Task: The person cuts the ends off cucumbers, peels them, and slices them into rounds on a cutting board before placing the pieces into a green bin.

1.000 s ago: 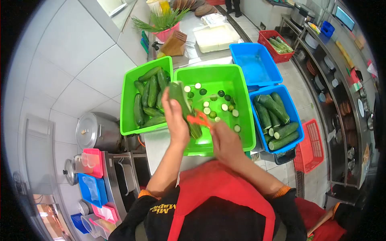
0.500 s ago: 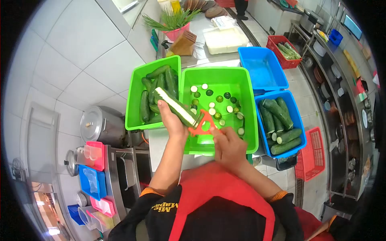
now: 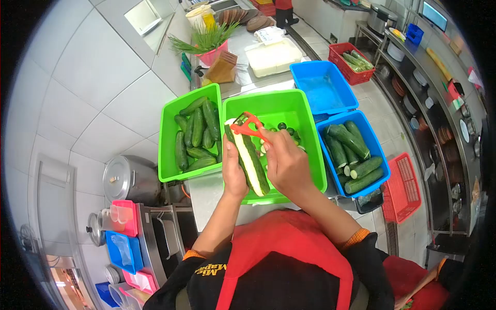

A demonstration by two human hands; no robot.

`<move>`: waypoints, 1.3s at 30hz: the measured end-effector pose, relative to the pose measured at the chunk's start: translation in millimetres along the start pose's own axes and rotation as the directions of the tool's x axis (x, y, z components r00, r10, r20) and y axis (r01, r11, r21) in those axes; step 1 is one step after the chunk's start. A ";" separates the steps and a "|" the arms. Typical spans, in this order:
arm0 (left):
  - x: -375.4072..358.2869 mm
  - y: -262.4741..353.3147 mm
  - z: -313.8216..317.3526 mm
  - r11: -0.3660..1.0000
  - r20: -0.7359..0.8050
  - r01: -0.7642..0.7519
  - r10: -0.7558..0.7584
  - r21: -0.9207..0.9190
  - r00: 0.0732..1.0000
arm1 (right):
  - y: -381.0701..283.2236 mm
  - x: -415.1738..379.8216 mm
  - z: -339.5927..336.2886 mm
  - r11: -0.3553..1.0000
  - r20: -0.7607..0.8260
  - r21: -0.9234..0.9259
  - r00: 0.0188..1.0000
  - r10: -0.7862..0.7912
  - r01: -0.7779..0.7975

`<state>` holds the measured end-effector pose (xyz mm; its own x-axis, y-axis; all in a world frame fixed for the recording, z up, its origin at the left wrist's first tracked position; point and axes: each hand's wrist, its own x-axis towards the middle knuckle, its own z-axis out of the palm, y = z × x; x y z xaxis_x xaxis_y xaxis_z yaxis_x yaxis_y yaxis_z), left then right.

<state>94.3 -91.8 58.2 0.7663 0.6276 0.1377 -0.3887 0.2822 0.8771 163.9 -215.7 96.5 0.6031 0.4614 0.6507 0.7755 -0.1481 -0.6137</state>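
Observation:
My left hand (image 3: 235,170) is wrapped round a cucumber (image 3: 249,164) that has a pale peeled strip along its length. In my right hand (image 3: 287,160) is a red peeler (image 3: 249,125), its blade at the cucumber's upper end. Both are above a green tub (image 3: 313,168), where small cut cucumber ends (image 3: 290,131) lie, partly hidden by my right hand. The green tub on the left (image 3: 164,155) holds several whole dark green cucumbers (image 3: 198,129). More cucumbers (image 3: 349,147) fill a blue tub (image 3: 385,168) on the right.
Behind the tubs are a wooden knife block (image 3: 222,68), a pink pot of green stalks (image 3: 213,54) and a white container (image 3: 274,57). A blue tub (image 3: 324,88) and red crates (image 3: 402,188) stand right. A large metal pot (image 3: 129,178) is left. Another person (image 3: 283,13) stands far back.
The peeler has moved from the cucumber's lower end up to its top end. The cucumber is now steeper, its lower end nearer my body. The camera view has shifted slightly.

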 end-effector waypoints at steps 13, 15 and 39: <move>59.4 15.5 -42.3 0.859 -0.387 -0.261 0.444 0.440 0.808 | 25.3 -96.9 16.0 0.969 0.394 0.017 0.892 0.221 -0.248; 66.3 12.1 -50.3 0.851 -0.418 -0.252 0.458 0.460 0.784 | 33.3 -84.1 18.0 0.957 0.437 -0.005 0.860 0.263 -0.290; 42.6 9.3 -37.0 0.945 -0.393 -0.198 0.290 0.259 0.873 | 27.4 -69.5 11.5 0.957 0.290 -0.146 0.914 0.282 -0.249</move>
<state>104.4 -35.6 55.2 0.3550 0.9146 0.1939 -0.3866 -0.0453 0.9212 141.0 -241.8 29.3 0.7159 0.6341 0.2921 0.6197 -0.3845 -0.6842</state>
